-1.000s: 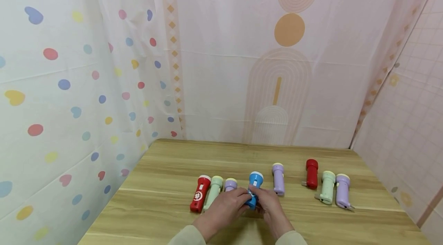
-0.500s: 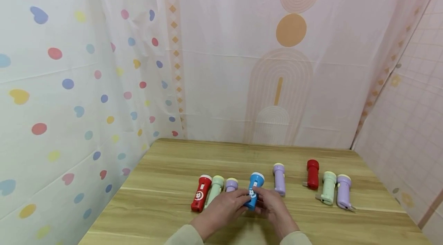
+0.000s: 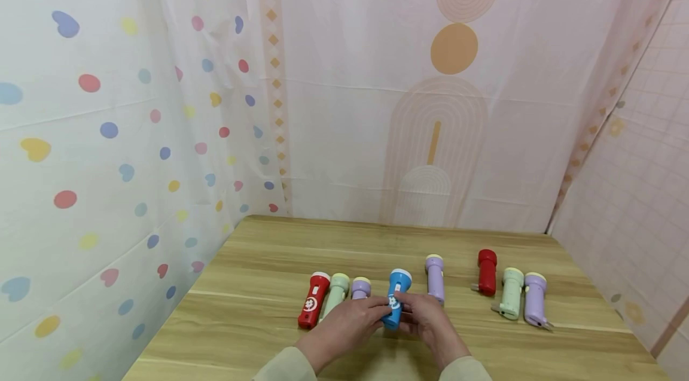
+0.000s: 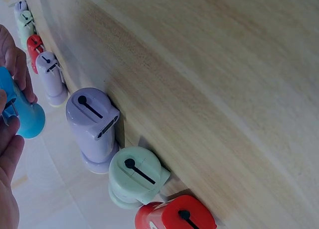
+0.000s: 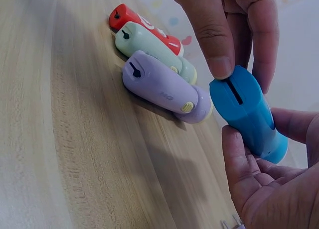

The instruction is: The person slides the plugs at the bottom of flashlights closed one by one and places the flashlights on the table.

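Observation:
A blue flashlight with a white rim is held up over the table between both hands, lens end pointing away. My left hand pinches its tail end; in the right wrist view the left thumb lies beside the dark slot there. My right hand grips the barrel from the other side, its thumb near the white switch. The left wrist view shows a small metal piece at the flashlight's side, partly behind fingers. Just left of the hands lies a purple flashlight, partly hidden by the left hand in the head view.
Green and red flashlights lie further left in a row. On the right are a purple flashlight, a red one, a green one and another purple one, the last three with prongs out. Curtains stand behind the wooden table.
The right thumb has shifted off the white flower print on the blue flashlight, which shows more now. Both hands keep hold in nearly the same place, while the head view has drifted slightly.

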Demonstrator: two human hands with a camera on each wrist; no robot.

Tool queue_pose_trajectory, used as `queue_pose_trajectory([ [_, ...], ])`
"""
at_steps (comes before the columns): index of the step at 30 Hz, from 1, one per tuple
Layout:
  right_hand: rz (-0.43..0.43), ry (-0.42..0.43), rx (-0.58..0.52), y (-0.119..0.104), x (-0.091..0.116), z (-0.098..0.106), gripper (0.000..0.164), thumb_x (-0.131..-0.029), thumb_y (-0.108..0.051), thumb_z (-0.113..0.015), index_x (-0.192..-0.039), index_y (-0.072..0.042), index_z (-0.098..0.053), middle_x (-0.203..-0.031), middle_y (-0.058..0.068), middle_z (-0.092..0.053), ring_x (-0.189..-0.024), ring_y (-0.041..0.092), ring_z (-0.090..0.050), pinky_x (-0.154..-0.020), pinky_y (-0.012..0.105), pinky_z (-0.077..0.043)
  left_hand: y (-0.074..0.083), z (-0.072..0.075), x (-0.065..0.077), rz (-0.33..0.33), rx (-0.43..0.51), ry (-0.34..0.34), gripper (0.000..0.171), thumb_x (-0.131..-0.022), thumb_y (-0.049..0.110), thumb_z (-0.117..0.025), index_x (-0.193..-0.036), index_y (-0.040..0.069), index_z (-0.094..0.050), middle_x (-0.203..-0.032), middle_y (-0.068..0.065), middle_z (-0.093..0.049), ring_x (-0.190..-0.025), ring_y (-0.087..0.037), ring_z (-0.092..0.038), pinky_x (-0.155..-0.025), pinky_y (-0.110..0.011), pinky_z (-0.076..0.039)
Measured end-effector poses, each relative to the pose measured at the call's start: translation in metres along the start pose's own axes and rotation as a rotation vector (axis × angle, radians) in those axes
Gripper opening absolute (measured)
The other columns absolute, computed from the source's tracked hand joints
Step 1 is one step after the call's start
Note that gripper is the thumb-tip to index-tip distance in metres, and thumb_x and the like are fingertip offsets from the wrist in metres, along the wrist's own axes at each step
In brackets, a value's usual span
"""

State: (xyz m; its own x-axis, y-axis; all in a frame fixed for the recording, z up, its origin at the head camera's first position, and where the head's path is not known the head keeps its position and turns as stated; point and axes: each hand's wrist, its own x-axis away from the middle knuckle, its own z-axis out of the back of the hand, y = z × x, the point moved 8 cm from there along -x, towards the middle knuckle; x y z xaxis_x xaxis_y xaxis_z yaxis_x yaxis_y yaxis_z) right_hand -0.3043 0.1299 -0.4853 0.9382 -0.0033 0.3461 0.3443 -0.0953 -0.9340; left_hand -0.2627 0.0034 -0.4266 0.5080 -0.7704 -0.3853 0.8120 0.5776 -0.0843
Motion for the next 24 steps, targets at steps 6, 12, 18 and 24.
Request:
queue_pose_trajectory([
  [6, -0.001, -0.015, 0.030, -0.0023, 0.0025, -0.0006, 0.037, -0.095, -0.018, -0.064, -0.113, 0.014, -0.057, -0.087, 0.010, -0.068, -0.071, 0.015, -0.066, -0.063, 0.026, -0.056, 0.0018, 0.0011, -0.0002, -0.026, -0.025, 0.022, 0.029, -0.091, 0.019, -0.074, -0.119, 0.012, -0.071, -0.121, 0.004, -0.067, -0.102, -0.005, -0.065, -0.081, -0.016, -0.052],
  [12, 0.002, -0.018, 0.047, -0.0042, 0.0040, -0.0005, 0.037, -0.097, -0.018, -0.063, -0.114, 0.014, -0.056, -0.088, 0.011, -0.067, -0.071, 0.016, -0.065, -0.062, 0.025, -0.055, 0.0037, 0.0018, -0.0009, -0.039, -0.042, 0.036, 0.030, -0.091, 0.020, -0.074, -0.119, 0.011, -0.070, -0.120, 0.003, -0.067, -0.102, -0.005, -0.065, -0.081, -0.016, -0.052],
  [18, 0.002, -0.010, 0.078, -0.0039, 0.0045, 0.0000, 0.037, -0.097, -0.019, -0.062, -0.113, 0.014, -0.058, -0.089, 0.012, -0.067, -0.071, 0.016, -0.065, -0.062, 0.024, -0.055, 0.0043, -0.0007, -0.0012, -0.015, -0.045, -0.002, 0.030, -0.092, 0.020, -0.073, -0.121, 0.012, -0.070, -0.121, 0.004, -0.066, -0.102, -0.005, -0.065, -0.081, -0.016, -0.052],
  [24, -0.001, -0.009, 0.106, -0.0024, 0.0046, -0.0011, 0.036, -0.098, -0.018, -0.062, -0.112, 0.015, -0.058, -0.090, 0.013, -0.067, -0.071, 0.016, -0.065, -0.063, 0.025, -0.056, 0.0042, -0.0043, -0.0008, 0.002, -0.055, -0.028, 0.031, -0.091, 0.019, -0.074, -0.121, 0.012, -0.070, -0.121, 0.004, -0.066, -0.101, -0.004, -0.065, -0.080, -0.014, -0.052],
])
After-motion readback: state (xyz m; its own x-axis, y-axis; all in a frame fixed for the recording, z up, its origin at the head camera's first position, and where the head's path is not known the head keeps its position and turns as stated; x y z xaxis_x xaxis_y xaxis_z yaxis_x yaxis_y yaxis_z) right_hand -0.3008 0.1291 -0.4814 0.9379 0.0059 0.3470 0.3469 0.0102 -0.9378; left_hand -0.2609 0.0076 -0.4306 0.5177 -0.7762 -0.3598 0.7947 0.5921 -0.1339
